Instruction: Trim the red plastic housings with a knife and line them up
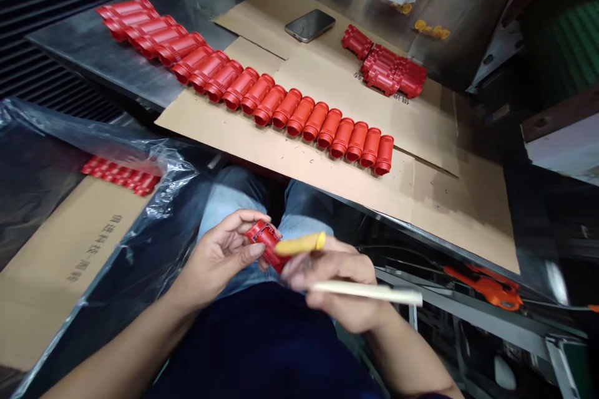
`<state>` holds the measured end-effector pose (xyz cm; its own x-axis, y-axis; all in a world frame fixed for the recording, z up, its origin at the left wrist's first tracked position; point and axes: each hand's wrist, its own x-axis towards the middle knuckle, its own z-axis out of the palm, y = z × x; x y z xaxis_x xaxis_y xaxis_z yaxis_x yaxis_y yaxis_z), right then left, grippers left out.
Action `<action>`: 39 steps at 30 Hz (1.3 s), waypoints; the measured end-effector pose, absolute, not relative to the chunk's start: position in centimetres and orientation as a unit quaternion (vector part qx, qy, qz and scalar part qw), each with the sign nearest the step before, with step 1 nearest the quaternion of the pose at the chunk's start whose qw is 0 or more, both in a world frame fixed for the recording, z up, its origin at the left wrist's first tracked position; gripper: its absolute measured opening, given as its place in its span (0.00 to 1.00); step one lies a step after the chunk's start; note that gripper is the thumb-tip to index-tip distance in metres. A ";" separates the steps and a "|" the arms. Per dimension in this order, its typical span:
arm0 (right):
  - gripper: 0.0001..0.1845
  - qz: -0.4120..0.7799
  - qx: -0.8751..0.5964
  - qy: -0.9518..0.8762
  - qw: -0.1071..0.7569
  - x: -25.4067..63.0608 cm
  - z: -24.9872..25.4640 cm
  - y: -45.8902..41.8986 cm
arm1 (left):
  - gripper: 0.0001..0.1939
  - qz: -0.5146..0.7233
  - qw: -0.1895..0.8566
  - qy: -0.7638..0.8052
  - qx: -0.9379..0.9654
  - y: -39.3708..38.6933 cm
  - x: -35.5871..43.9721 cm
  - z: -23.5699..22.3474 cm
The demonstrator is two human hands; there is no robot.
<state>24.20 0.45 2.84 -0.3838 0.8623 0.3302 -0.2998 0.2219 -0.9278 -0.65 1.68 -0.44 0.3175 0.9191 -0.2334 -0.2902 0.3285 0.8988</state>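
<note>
My left hand [229, 246] grips a short red plastic tube [262, 235] between thumb and fingers above my lap. My right hand [344, 274] is closed around a slim cream-coloured stick [367, 291], like a tool handle. One end of the stick points out to the right; its other end is hidden by the fingers and blur. A yellow rubber finger cot [299, 244] covers a finger of the right hand, which touches or nearly touches the red tube. On the table ahead lies a long slanting row of similar red tubes [316, 120], side by side.
Cardboard [435, 199] covers much of the metal table [84, 50]. A phone [309, 25], a cluster of red tubes [384, 68] and yellow finger cots [431, 30] lie farther back. At left stands a plastic-lined box [60, 255] with red tubes; orange-handled tool [491, 290] below right.
</note>
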 end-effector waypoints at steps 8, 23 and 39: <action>0.15 0.280 -0.361 -0.710 0.536 22.6 1.9 0.6 | 0.20 0.453 0.643 0.473 0.396 1.0 0.2 0.6; 0.15 0.322 -0.370 -0.687 0.536 22.4 1.8 0.6 | 0.21 0.448 0.653 0.464 0.397 1.1 0.5 1.2; 0.16 0.286 -0.405 -0.706 0.505 22.8 3.4 0.1 | 0.21 0.466 0.562 0.519 0.445 0.6 0.9 1.3</action>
